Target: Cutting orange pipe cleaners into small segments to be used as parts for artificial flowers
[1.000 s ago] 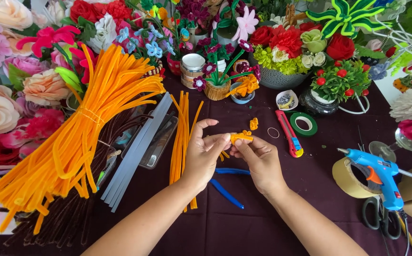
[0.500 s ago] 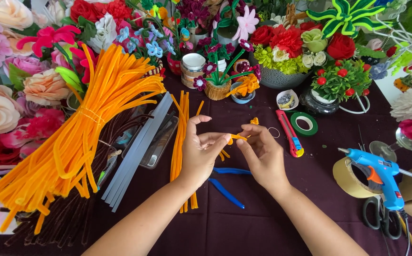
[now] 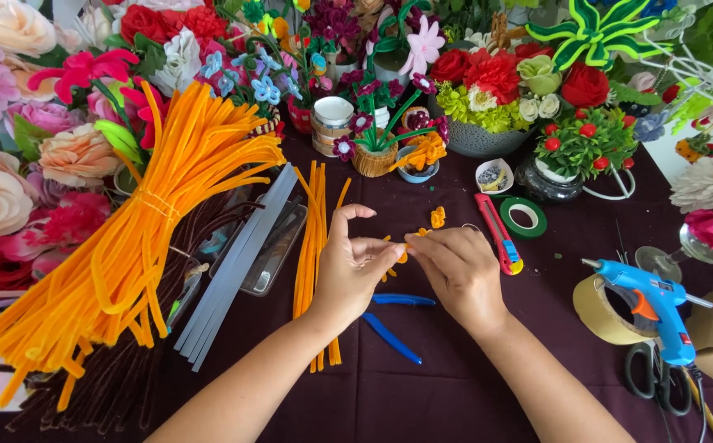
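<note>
Orange fuzzy pipe-cleaner piece [image 3: 403, 253], small and curled, now sits almost hidden between both sets of fingertips, whereas 1 second ago it showed plainly above the fingers as a short bent strip. Both hands have drawn closer around it, so the bending or twisting of the piece looks to be well under way. The left hand [image 3: 348, 271] pinches it with thumb and middle fingers closed, while the index finger sticks up free. The right hand [image 3: 459, 271] is closed narrow on the other end, knuckles up. The piece hovers just above the dark maroon desk [image 3: 455, 385], near a loose row of straight orange pipe cleaners [image 3: 314, 246]. Blue-handled pliers [image 3: 393, 320] lie under the wrists, untouched, and another small orange curled bit [image 3: 437, 217] rests just beyond the fingers.
</note>
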